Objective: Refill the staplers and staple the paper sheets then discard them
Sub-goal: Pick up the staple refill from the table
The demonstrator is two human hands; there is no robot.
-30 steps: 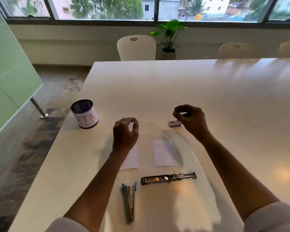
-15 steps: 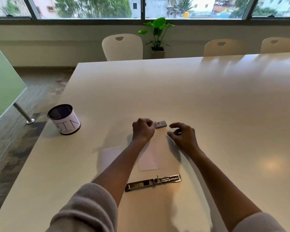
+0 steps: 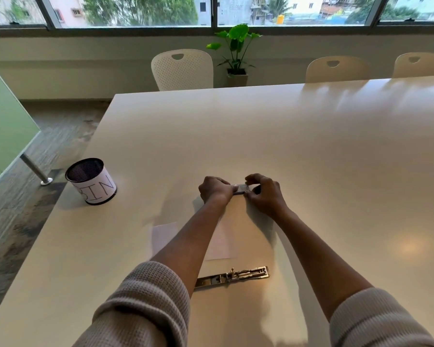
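Observation:
A small grey staple box [image 3: 241, 189] lies on the white table [image 3: 311, 171], and both my hands are on it. My left hand [image 3: 216, 190] pinches its left end with curled fingers. My right hand [image 3: 264, 192] grips its right end between thumb and fingers. Nearer to me, two small white paper sheets [image 3: 162, 236] [image 3: 222, 242] lie flat, partly hidden by my left forearm. An opened metal stapler [image 3: 232, 276] lies flat in front of them. A second stapler is hidden from view.
A black mesh cup labelled BIN [image 3: 92, 181] stands at the table's left edge. White chairs [image 3: 183, 70] and a potted plant [image 3: 236, 53] stand beyond the far edge. A green board [image 3: 3, 126] leans on the left.
Both hands have closed in on the staple box from either side and now hold it. The view shifted, and the blue stapler near me is out of sight.

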